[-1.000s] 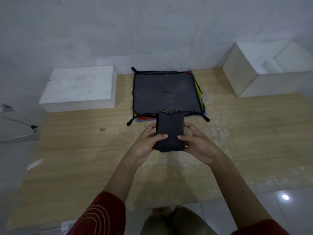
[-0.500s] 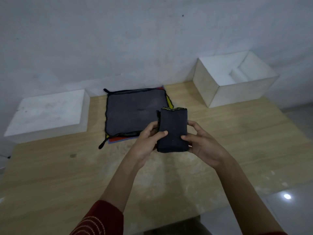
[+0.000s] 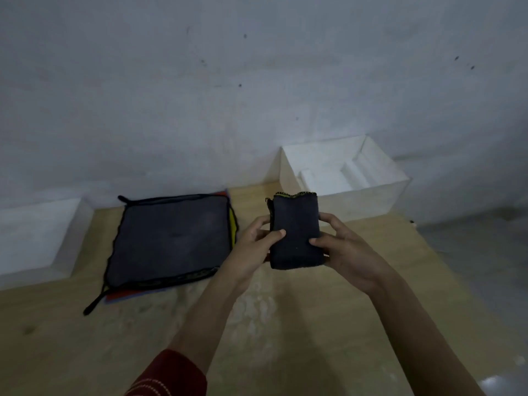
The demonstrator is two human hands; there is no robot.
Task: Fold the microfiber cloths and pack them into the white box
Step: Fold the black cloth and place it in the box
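A dark grey microfiber cloth (image 3: 295, 227), folded into a small thick rectangle with a yellow-stitched edge on top, is held in the air above the wooden table (image 3: 285, 324). My left hand (image 3: 254, 241) grips its left side with the thumb on the front. Gripping its right side the same way is my right hand (image 3: 343, 247). The open white box (image 3: 368, 195) stands just behind the folded cloth at the back right; white foam steps show inside. A stack of flat cloths (image 3: 171, 238), dark grey on top with red, blue and yellow edges below, lies at left.
A white foam lid or block (image 3: 40, 238) sits at the far left against the grey wall. The table's right edge drops to a grey floor (image 3: 471, 252). Bare wood lies in front of my arms.
Both hands lifted the folded cloth off the table and carried it right, towards the white box. The view swung right, so the stack and left block shifted leftwards.
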